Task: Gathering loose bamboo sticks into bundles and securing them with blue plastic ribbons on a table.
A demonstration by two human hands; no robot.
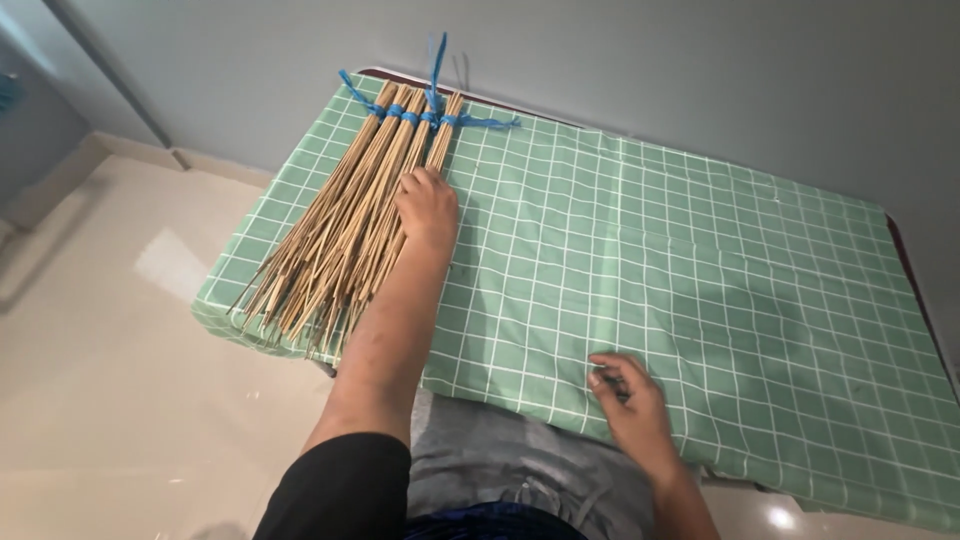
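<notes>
Pressing left hand [427, 205] on stick bundles [350, 215], green tablecloth [700, 260]

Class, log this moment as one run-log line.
left hand: flat on sticks | right hand: on cloth, near edge | sticks: tied with blue cord

Surface [700, 260] covered with a green cloth with white grid lines, plain grey-blue wall [700, 80] just behind the surface, glossy cream tile floor [110, 380] to the left of the surface, soft light reflections on the floor near the surface edge
</notes>
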